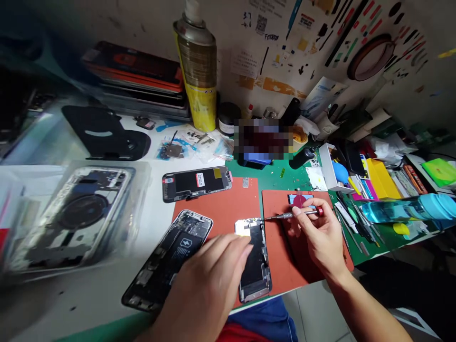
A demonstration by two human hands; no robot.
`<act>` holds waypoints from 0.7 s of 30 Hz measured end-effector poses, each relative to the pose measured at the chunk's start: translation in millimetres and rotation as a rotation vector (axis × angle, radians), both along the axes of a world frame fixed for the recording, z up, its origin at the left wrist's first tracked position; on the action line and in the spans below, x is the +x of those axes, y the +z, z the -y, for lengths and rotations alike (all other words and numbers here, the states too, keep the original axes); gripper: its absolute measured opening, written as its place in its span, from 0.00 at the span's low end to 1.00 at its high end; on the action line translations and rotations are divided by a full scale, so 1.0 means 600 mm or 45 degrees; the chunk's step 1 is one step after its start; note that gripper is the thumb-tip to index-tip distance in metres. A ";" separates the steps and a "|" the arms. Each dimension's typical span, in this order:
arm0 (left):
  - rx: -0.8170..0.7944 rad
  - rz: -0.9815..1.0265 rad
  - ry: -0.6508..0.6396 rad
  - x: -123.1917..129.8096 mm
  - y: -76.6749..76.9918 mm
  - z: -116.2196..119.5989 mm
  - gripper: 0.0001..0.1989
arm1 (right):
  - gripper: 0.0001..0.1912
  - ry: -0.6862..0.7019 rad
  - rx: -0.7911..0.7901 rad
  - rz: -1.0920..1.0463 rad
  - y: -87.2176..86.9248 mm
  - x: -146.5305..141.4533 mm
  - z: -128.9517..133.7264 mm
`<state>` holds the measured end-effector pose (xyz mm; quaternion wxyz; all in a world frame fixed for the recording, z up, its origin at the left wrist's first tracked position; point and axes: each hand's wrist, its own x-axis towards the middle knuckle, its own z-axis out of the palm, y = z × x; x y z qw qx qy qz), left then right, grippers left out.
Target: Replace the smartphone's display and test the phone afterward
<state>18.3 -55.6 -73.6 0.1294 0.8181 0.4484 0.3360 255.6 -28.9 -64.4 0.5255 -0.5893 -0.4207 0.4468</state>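
My right hand (pixel 322 237) grips a slim precision screwdriver (pixel 290 215) with a red end cap. Its tip points left, at the top right corner of a phone screen assembly (pixel 254 266) lying back side up. My left hand (pixel 210 280) is closed, fingers together, over the left side of that screen; whatever its fingertips pinch, if anything, is hidden. Partly behind the left hand lies an opened phone body (pixel 174 251) with its battery showing. Farther back rests another screen assembly (pixel 197 183) with a red-and-white label.
Orange work mats (pixel 217 213) lie on a green mat. Left is a phone housing in a clear plastic bag (pixel 74 218). A yellow spray can (pixel 201 95) stands at the back. On the right are a blue water bottle (pixel 409 209), tweezers and several tools.
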 end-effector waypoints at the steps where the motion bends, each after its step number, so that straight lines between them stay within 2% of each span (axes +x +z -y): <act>1: -0.078 0.015 -0.008 0.000 0.008 -0.013 0.15 | 0.16 0.000 -0.007 -0.029 0.000 -0.002 0.002; 5: -0.417 -0.044 -0.071 0.012 0.020 -0.063 0.09 | 0.17 0.001 0.004 -0.060 0.000 -0.008 0.009; 8: -0.658 -0.106 -0.122 0.019 0.021 -0.083 0.11 | 0.17 0.018 0.005 -0.083 0.000 -0.012 0.010; 10: -0.730 -0.111 -0.144 0.020 0.020 -0.091 0.14 | 0.17 0.024 0.008 -0.077 0.000 -0.011 0.009; 13: -0.715 -0.146 -0.170 0.020 0.018 -0.108 0.17 | 0.17 -0.040 0.046 -0.046 -0.001 -0.006 0.012; 17: -0.566 -0.235 -0.169 0.030 0.011 -0.140 0.17 | 0.16 -0.169 0.084 -0.005 -0.005 0.005 0.028; 21: -0.514 -0.350 -0.136 0.041 0.001 -0.162 0.17 | 0.16 -0.208 0.058 0.016 -0.011 0.012 0.052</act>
